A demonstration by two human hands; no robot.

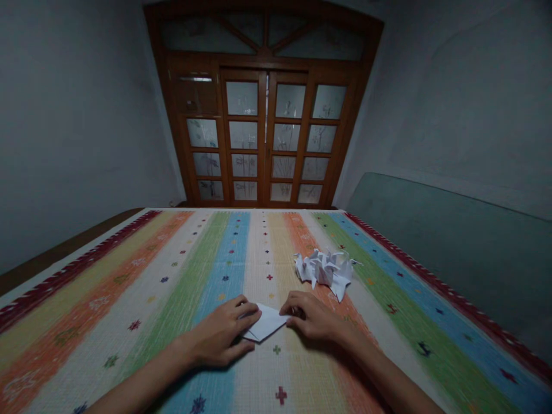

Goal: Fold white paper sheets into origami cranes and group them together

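A folded piece of white paper (266, 323) lies on the striped woven cloth (259, 256), its point turned down and to the left. My left hand (219, 333) presses on the paper's left end, with the fingers lying over it. My right hand (313, 317) grips the right corner between fingertips and thumb. The hands hide part of the paper, so its folds are only partly visible. Beyond my right hand, a small heap of folded white paper figures (324, 273) sits on the cloth, apart from both hands.
The cloth has stripes of many colours and red borders, and it runs to a far edge. A glazed wooden double door (263, 109) stands beyond it. A grey-green padded surface (448, 259) lies along the right side, and plain walls flank the door.
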